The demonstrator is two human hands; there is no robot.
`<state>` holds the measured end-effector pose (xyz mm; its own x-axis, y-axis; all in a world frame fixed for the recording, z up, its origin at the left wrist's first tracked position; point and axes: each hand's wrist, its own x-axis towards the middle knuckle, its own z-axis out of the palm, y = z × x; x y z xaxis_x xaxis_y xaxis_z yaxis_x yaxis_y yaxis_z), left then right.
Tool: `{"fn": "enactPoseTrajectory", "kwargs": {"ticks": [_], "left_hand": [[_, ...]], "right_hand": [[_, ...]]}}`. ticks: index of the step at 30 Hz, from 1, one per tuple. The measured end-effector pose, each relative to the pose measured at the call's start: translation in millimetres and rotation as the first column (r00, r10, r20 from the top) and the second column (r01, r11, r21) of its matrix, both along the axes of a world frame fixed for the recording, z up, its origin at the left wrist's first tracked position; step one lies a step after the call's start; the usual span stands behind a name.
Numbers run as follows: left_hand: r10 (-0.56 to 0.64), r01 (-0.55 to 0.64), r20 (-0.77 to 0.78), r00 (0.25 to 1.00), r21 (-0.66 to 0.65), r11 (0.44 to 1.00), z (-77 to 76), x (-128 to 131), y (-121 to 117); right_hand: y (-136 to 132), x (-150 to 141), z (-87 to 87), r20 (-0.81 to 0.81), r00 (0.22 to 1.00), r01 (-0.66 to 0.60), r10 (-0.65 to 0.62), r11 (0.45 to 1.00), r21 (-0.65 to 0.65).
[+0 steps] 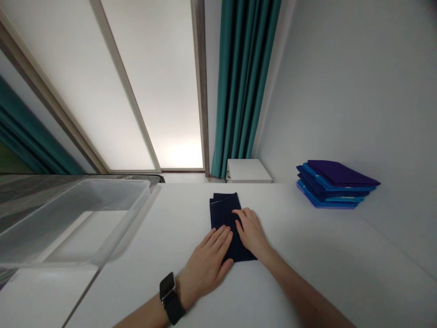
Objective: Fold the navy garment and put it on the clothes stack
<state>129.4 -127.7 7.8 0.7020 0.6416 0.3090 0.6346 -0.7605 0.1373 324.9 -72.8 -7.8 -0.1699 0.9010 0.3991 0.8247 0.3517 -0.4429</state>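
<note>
A folded dark navy cloth (223, 212) lies on the white table (307, 255) in front of me. My left hand (208, 262), with a black watch on its wrist, lies flat on the cloth's near left corner, fingers stretched out. My right hand (251, 232) rests flat on the cloth's right side, fingers pointing left across it. Neither hand grips anything.
A stack of folded blue and purple cloths (332, 184) sits at the far right of the table by the wall. A clear plastic bin (75, 218) stands at the left. Behind the table are a small white cabinet (247, 171), a teal curtain (244, 86) and a window.
</note>
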Motion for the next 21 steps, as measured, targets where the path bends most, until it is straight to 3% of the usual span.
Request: {"fn": "enactPoseTrajectory", "kwargs": {"ticks": [5, 10, 15, 21], "left_hand": [[-0.01, 0.01, 0.015, 1.0, -0.055, 0.998, -0.1, -3, 3], [-0.053, 0.055, 0.025, 0.998, -0.082, 0.995, -1.1, -7, 6], [-0.087, 0.094, 0.062, 0.994, -0.114, 0.989, -0.2, -12, 10], [0.033, -0.008, 0.112, 0.993, -0.211, 0.977, 0.7, -21, 18]], "right_hand": [[-6, 6, 10.3, 0.018, 0.993, -0.114, 0.113, 0.987, 0.113], [-16, 13, 5.2, 0.08, 0.966, -0.247, 0.246, 0.969, 0.008], [-21, 16, -7.9, 0.19, 0.95, -0.229, 0.25, 0.965, -0.126], [-25, 13, -7.8, 0.212, 0.945, -0.237, 0.249, 0.968, -0.083]]}}
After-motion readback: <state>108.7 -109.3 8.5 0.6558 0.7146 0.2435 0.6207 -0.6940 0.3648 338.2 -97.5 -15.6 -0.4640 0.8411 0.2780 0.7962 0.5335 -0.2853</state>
